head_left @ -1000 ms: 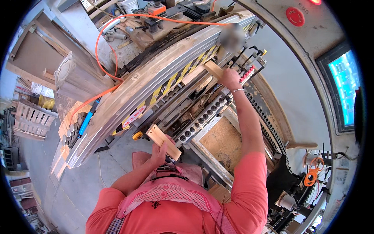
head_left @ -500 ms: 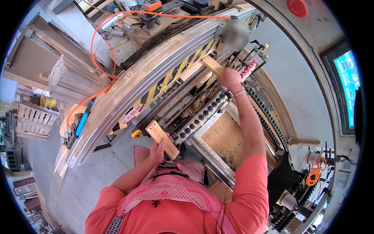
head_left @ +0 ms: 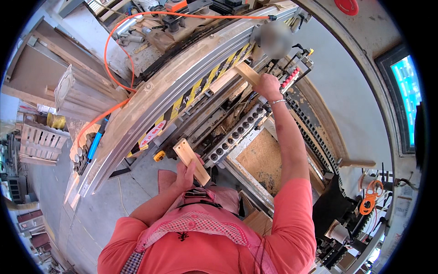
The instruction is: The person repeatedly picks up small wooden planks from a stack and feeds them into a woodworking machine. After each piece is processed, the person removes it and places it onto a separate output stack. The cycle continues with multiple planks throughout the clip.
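Note:
My left hand (head_left: pixel 187 176) is closed round a short flat wooden board (head_left: pixel 185 153) close to my apron. Small dark holes show at the board's upper end. With the arm stretched out, my right hand (head_left: pixel 268 86) grips the near end of another wooden board (head_left: pixel 247 73) over the machine bed. The far end of that board lies by a long pale wooden strip (head_left: pixel 226 81) beside the yellow-and-black striped rail (head_left: pixel 200 89). My fingertips on the right are hidden behind the hand.
Below my right arm are a row of round black knobs (head_left: pixel 235 135) and a sawdust-filled tray (head_left: pixel 262 160). An orange hose (head_left: pixel 106 50) runs over the curved machine beam (head_left: pixel 150 86). A red stop button (head_left: pixel 346 6) and a lit screen (head_left: pixel 406 86) sit at the right.
My right hand has moved slightly left and up in view with its board. The board in my left hand has shifted very little.

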Tool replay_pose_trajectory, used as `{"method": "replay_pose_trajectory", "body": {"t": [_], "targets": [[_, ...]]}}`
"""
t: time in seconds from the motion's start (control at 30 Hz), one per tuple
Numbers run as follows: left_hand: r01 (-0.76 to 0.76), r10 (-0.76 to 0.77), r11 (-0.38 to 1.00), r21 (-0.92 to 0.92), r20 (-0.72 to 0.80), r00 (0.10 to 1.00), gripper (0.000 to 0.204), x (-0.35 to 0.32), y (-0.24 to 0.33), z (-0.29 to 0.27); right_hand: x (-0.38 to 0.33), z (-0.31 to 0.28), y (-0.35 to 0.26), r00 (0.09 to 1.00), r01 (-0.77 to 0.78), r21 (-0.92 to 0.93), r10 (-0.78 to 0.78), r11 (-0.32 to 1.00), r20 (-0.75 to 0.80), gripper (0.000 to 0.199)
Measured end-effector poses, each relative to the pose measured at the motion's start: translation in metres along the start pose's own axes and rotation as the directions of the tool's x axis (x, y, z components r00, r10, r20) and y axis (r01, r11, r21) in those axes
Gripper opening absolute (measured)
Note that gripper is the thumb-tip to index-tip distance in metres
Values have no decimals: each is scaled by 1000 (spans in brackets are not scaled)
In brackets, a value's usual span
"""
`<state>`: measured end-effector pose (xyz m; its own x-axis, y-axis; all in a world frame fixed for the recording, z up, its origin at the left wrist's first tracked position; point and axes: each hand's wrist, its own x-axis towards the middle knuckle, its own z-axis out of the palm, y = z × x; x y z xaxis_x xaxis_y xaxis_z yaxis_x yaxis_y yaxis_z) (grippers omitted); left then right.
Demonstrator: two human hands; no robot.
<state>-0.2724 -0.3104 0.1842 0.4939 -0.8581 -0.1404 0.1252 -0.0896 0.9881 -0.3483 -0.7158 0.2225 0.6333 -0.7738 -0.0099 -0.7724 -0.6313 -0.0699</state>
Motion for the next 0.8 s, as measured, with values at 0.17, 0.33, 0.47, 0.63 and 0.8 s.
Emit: {"method": "replay_pose_trajectory", "body": {"t": [0.17, 0.33, 0.47, 0.63, 0.8], "targets": [[16, -16, 1000, 4, -9, 1000, 29, 1, -2, -1, 2, -2, -2, 999, -33, 14, 33, 999, 20, 37], [42, -42, 999, -28, 1, 999, 30, 1, 1, 0, 7, 4, -2, 1000, -4, 7, 4, 1000, -9, 37], [52, -52, 998, -21, 1, 999, 30, 0, -7, -3, 8, 7, -4, 999, -21, 11, 21, 1000, -42, 36], [42, -42, 999, -35, -3, 999, 30, 1, -5, -2, 5, 0, -6, 1000, 7, 28, -6, 1000, -30, 35], [17, -18, 998, -55, -18, 1000, 28, 3, 8, 4, 6, -1, -5, 1000, -15, 32, 15, 999, -12, 36]]}}
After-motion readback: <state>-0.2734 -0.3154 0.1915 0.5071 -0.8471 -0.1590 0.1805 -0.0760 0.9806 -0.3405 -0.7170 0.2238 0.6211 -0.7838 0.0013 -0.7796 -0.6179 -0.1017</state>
